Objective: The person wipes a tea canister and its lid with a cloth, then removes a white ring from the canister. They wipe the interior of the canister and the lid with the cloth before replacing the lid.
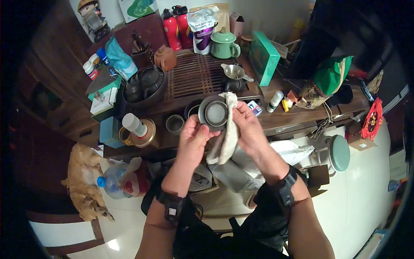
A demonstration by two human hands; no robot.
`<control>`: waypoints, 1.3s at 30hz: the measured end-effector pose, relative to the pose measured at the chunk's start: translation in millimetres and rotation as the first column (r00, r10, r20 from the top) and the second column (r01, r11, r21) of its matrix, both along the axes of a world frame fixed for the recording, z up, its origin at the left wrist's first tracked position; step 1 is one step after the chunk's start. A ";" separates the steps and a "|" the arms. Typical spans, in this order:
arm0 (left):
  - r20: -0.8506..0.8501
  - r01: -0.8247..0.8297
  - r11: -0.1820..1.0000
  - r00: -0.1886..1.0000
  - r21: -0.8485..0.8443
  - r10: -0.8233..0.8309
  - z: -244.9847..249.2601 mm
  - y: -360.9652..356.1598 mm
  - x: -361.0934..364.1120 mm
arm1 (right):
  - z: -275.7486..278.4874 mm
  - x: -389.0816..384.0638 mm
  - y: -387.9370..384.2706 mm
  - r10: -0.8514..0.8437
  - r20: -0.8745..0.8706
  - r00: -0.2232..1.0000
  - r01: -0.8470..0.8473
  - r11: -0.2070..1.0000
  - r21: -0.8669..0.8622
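Note:
Between my hands is a round dark grey dish (216, 113) with a raised inner ring, held above the front edge of the wooden table. My left hand (195, 134) grips its lower left rim between thumb and fingers. At the dish's right rim, my right hand (247, 125) pinches a whitish cloth (230, 138), which hangs down below the dish. Just left of the dish, two dark cups, one (175, 124) fully visible and one (192, 108) partly hidden, stand on the table.
A slatted tea tray (192, 74) lies behind my hands, with a metal strainer (234, 72) at its right. A dark bowl (144, 86) holds teaware. A green lidded mug (223, 44) stands farther back. A dog (86, 183) lies on the floor at left, near a large bottle (114, 183).

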State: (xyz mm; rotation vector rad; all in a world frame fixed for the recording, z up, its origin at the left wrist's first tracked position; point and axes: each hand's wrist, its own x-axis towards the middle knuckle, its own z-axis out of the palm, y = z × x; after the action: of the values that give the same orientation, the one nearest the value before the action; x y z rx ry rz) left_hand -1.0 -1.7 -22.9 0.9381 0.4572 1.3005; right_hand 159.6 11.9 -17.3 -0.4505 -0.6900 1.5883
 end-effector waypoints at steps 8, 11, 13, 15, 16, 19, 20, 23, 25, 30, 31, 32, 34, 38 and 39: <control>-0.032 0.183 0.979 0.982 -0.087 -0.186 5.1 7.9 -20.6 | 19.8 19.3 -0.1 0.092 0.148 0.985 -0.101 0.993 0.058; 0.162 0.065 0.988 0.986 -0.140 -0.042 -8.6 4.8 -6.6 | 3.4 -12.8 -6.0 -0.038 -0.062 0.997 0.042 0.997 0.067; 0.282 0.001 0.991 0.959 -0.137 0.037 -12.4 1.4 0.7 | 2.0 -29.4 -15.9 -0.100 -0.099 0.990 0.105 0.994 0.044; 0.232 -0.077 0.988 0.967 -0.136 0.108 -11.1 0.8 6.6 | 6.0 -37.6 -19.6 -0.142 -0.134 0.981 0.143 0.990 -0.001; 0.209 -0.116 0.984 0.968 -0.133 0.143 -8.6 0.5 8.3 | 2.0 -34.3 -16.4 -0.118 -0.105 0.987 0.120 0.993 0.010; 0.183 0.044 0.992 0.983 -0.117 -0.022 5.2 0.0 -1.6 | -1.6 -7.6 -1.1 -0.016 -0.002 1.000 0.016 0.999 0.051; 0.199 0.105 0.985 0.977 -0.137 -0.076 11.4 1.2 -7.1 | 6.5 2.9 0.3 0.025 0.083 0.996 -0.031 0.997 0.070; 0.095 0.226 0.967 0.972 -0.117 -0.215 10.5 8.3 -25.1 | 14.4 20.4 1.3 0.088 0.216 0.972 -0.113 0.988 0.106; 0.107 0.236 0.969 0.968 -0.075 -0.228 3.2 9.1 -23.6 | 15.6 20.8 1.0 0.117 0.199 0.973 -0.134 0.988 0.073; 0.359 0.105 0.977 0.933 -0.186 -0.032 -29.5 1.5 0.5 | -2.4 -22.3 -8.3 -0.072 -0.100 0.992 0.077 0.996 0.053; 0.381 0.113 0.968 0.924 -0.226 -0.019 -37.6 2.0 -0.1 | -2.1 -27.6 -11.4 -0.091 -0.094 0.991 0.095 0.995 0.041; 0.402 0.123 0.956 0.915 -0.266 -0.006 -45.3 2.8 -1.1 | -2.5 -31.7 -13.9 -0.110 -0.087 0.990 0.113 0.993 0.029; 0.353 0.055 0.962 0.934 -0.267 0.045 -30.8 -1.2 2.8 | -6.2 -38.6 -17.4 -0.140 -0.073 0.987 0.143 0.989 0.040; 0.404 0.155 0.986 0.907 -0.061 -0.118 -36.5 2.6 -3.9 | -11.3 -26.5 -13.2 -0.131 0.025 0.991 0.130 0.991 0.044; 0.287 0.075 0.987 0.957 -0.142 -0.032 -18.0 -0.6 -1.5 | -5.1 -15.8 -10.5 -0.116 0.068 0.991 0.109 0.988 0.105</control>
State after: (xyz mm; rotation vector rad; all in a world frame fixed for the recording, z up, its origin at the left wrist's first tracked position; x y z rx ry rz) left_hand -2.5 -2.3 -40.9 0.6200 0.2996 1.3071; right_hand 143.7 1.4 -22.4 -0.4668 -0.7845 1.4292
